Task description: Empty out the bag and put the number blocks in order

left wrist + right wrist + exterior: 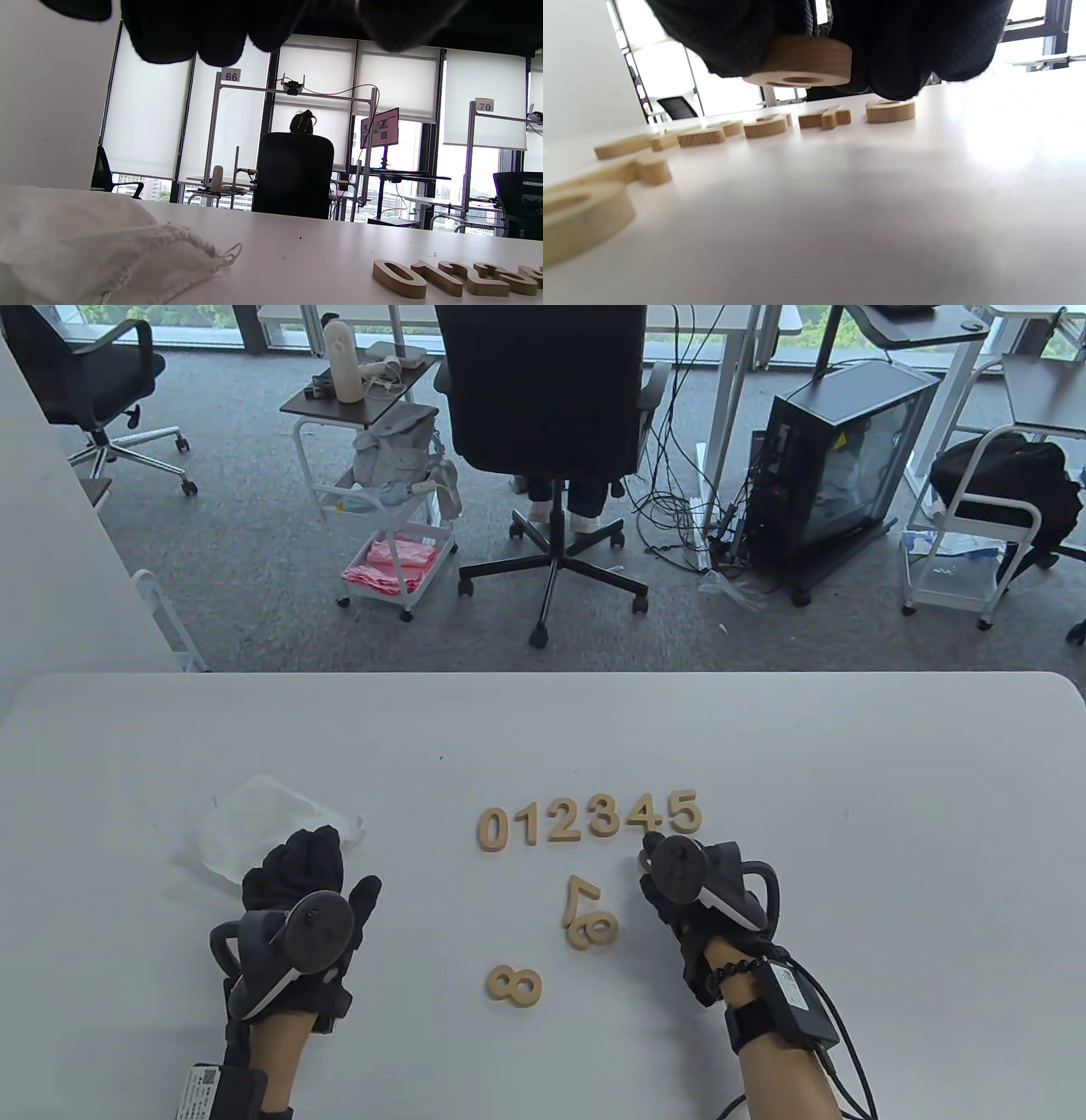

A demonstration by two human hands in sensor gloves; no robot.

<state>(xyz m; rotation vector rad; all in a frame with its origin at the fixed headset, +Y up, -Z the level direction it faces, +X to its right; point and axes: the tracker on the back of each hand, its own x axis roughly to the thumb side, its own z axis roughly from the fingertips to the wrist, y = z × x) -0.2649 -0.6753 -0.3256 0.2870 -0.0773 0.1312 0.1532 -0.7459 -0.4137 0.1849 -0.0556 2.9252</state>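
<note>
Wooden number blocks 0 to 5 stand in a row (590, 819) at the table's middle. Loose blocks lie nearer me: a 7 (581, 897), a 6 or 9 (591, 931) touching it, and an 8 (514, 986). My right hand (657, 861) is just below the 4 and 5. In the right wrist view its fingers pinch another wooden block (801, 63) with a round hole, lifted off the table; its digit is hidden. The white cloth bag (263, 823) lies flat at the left. My left hand (305, 861) is over its near edge, fingers loosely bent, holding nothing.
The white table's far edge (543, 674) runs across the middle of the table view. Beyond it are an office chair (551, 407) with a person seated in it, a small cart (382, 500) and a computer case (840, 466).
</note>
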